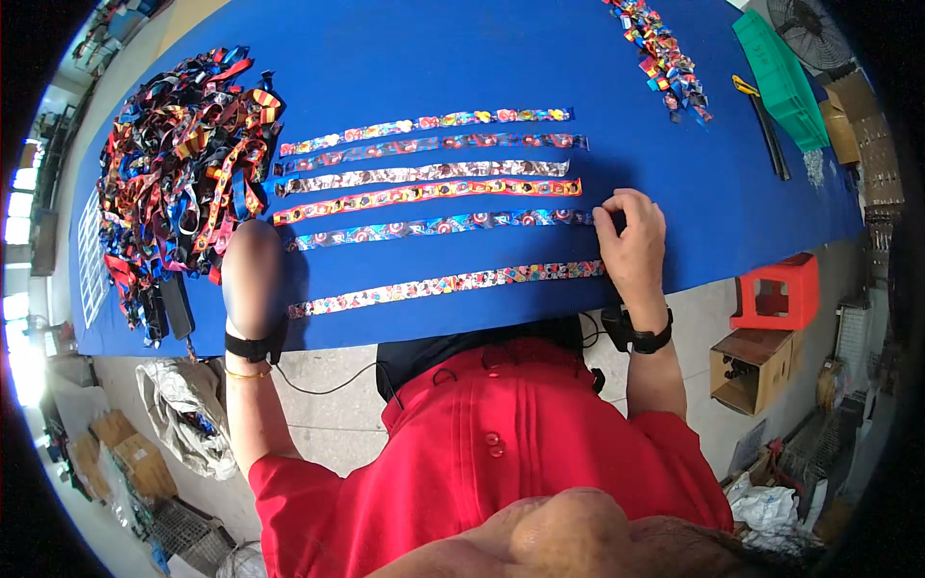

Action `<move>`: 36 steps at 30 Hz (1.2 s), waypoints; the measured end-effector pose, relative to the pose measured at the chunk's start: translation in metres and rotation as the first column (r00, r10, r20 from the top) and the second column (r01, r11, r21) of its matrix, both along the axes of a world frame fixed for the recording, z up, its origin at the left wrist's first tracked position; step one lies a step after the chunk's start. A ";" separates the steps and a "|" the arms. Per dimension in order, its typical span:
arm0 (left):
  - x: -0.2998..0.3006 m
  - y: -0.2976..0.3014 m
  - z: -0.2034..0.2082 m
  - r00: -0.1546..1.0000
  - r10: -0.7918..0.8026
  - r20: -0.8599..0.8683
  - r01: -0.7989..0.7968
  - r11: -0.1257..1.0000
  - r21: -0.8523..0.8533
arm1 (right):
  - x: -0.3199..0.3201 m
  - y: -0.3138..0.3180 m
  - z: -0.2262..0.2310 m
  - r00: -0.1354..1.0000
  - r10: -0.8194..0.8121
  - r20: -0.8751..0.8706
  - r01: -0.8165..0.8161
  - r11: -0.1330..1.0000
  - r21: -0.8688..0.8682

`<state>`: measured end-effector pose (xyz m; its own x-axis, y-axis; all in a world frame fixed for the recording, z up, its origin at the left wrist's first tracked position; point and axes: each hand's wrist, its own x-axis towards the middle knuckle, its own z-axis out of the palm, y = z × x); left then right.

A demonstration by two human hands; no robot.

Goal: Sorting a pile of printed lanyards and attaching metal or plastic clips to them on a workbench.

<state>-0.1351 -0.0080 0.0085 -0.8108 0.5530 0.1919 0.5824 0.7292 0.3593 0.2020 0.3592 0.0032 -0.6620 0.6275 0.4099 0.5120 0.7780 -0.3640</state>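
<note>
Right hand (632, 249): beside blue strap (443, 226) | left hand (254, 281): blurred, seemingly near strap pile (183, 159)

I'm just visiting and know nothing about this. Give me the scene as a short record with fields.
Surface: blue table
Laid out: six patterned strips in rows, widest gap above the nearest
Left side: large tangled ribbon pile
Far right: smaller ribbon bunch, green crate
Left hand: blurred, near the strips' left ends; grip unclear
Right hand: fingers curled, by the nearest two strips' right ends; contact unclear
Beyond table edge: red stool
</note>
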 end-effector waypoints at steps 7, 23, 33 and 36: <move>-0.011 0.015 0.019 1.000 0.004 0.008 -0.005 0.995 0.100 | -0.001 0.000 0.043 0.990 0.127 -0.056 -0.137 0.965 -0.223; -0.032 0.048 0.008 0.951 -0.297 -0.084 0.283 0.948 -0.150 | -0.038 -0.012 0.026 0.956 0.170 0.240 -0.143 0.982 -0.126; -0.025 0.049 0.003 0.948 -0.289 -0.135 0.267 0.950 -0.164 | -0.035 -0.003 0.022 0.962 0.138 0.234 -0.106 0.984 -0.146; -0.022 0.046 0.010 0.959 -0.274 -0.068 0.264 0.956 -0.125 | -0.031 0.000 0.020 0.965 0.126 0.229 -0.105 0.989 -0.100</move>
